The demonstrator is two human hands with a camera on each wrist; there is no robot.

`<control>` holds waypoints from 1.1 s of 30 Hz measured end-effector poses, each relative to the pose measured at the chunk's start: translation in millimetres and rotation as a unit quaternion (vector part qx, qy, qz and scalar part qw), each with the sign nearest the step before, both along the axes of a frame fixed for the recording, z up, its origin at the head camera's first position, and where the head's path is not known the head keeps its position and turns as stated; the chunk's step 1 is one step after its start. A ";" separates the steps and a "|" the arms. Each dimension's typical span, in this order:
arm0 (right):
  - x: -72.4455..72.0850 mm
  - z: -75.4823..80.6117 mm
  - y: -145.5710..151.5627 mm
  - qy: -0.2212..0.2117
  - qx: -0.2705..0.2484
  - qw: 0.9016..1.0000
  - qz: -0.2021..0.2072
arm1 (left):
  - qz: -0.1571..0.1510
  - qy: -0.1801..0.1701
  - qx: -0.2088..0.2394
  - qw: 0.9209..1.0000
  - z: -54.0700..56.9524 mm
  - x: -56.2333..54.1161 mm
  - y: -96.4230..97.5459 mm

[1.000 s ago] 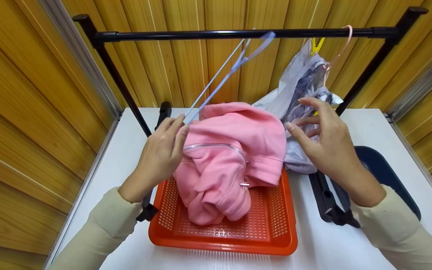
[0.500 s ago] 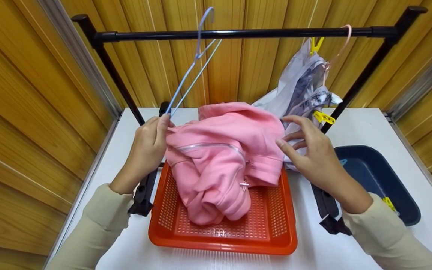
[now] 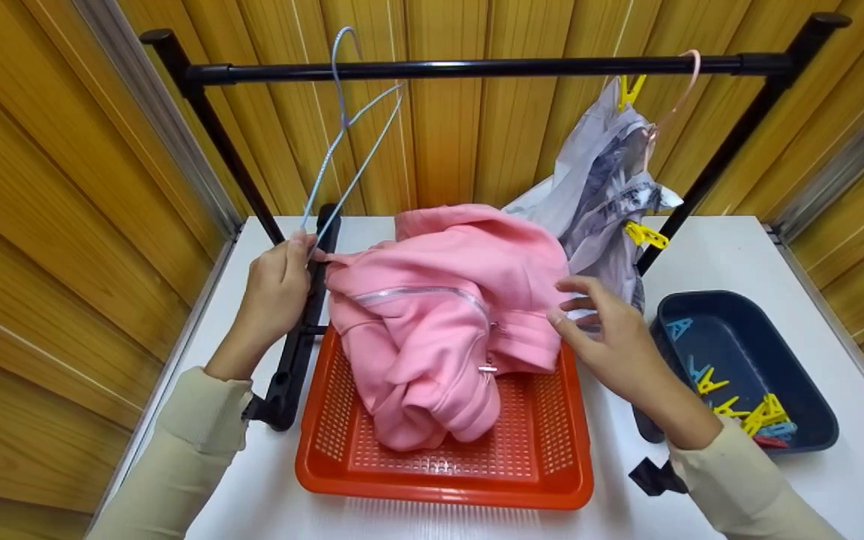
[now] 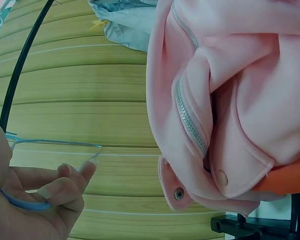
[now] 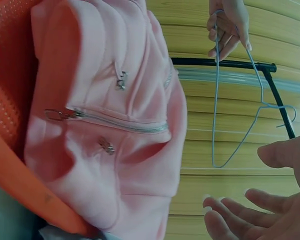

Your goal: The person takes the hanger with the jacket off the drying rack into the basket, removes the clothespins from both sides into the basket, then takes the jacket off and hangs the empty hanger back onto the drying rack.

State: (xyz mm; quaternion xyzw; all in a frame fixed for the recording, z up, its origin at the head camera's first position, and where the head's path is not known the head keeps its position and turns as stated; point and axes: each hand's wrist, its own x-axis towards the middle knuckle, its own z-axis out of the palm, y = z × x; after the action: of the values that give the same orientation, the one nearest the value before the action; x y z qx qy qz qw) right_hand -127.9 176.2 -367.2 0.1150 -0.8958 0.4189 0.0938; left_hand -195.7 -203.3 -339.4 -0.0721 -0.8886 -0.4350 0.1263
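My left hand grips a thin blue clothes hanger by its lower end, to the left of the basket. The hanger's hook points up and overlaps the black rail in the head view; the right wrist view shows the whole hanger bare of clothing. A pink jacket with silver zippers lies bunched in the red-orange basket. At the jacket's right side hovers my right hand, fingers loosely bent and nothing held. The right wrist view shows that hand with thumb and fingers apart.
A black garment rack's rail spans the back. On its right hangs a grey garment from a pink hanger, with yellow clothespins on it. A navy tray at the right holds several coloured clothespins.
My left hand has moved left and down with the hanger, whose hook has swung from slanting right to upright. My right hand has moved down and left, uncovering the tray's clothespins.
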 end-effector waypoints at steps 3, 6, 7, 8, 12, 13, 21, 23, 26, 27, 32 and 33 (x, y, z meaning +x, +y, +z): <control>0.6 -11.7 2.3 -0.022 -0.007 1.000 -0.006 | 0.005 -0.005 0.001 1.000 -2.7 -1.2 -3.2; 0.4 -22.8 4.9 -0.049 -0.014 0.999 -0.012 | 0.007 -0.011 0.001 1.000 -5.1 -1.8 -5.9; 0.1 -26.6 5.9 -0.057 -0.016 0.998 -0.015 | 0.006 -0.014 0.002 1.000 -5.7 -1.6 -6.6; -0.3 -30.3 7.1 -0.065 -0.017 0.998 -0.016 | 0.008 -0.014 0.003 1.000 -6.5 -1.7 -7.4; -4.0 -45.8 12.8 -0.091 -0.011 0.996 -0.018 | 0.004 -0.014 -0.002 1.000 -8.6 -1.2 -9.6; -5.2 -49.9 14.5 -0.094 -0.007 0.995 -0.019 | 0.003 -0.013 -0.004 1.000 -8.7 -0.9 -9.8; -12.5 -78.1 25.6 -0.090 0.003 0.995 -0.034 | -0.007 -0.035 -0.002 0.999 -11.6 0.7 -10.9; -13.2 -83.4 26.3 -0.089 0.011 0.995 -0.037 | -0.007 -0.040 -0.003 0.999 -13.3 1.5 -12.2; -13.4 -90.5 26.4 -0.097 0.032 0.994 -0.039 | -0.012 -0.050 0.000 0.999 -14.8 3.7 -13.4; -13.5 -92.2 26.4 -0.102 0.035 0.993 -0.038 | -0.015 -0.053 0.000 0.998 -15.3 4.4 -13.7; -14.5 -97.3 27.9 -0.130 0.034 0.991 -0.025 | -0.022 -0.052 -0.007 0.998 -17.3 7.4 -14.4; -14.7 -97.9 28.0 -0.137 0.027 0.990 -0.019 | -0.022 -0.051 -0.011 0.998 -17.6 8.0 -14.4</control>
State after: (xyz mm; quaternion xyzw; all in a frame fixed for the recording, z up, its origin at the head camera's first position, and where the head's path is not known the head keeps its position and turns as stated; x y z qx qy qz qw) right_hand -142.6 204.2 -465.2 0.0417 -0.9133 0.4044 -0.0253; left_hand -187.8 -217.7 -357.0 -0.0702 -0.8967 -0.4314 0.0706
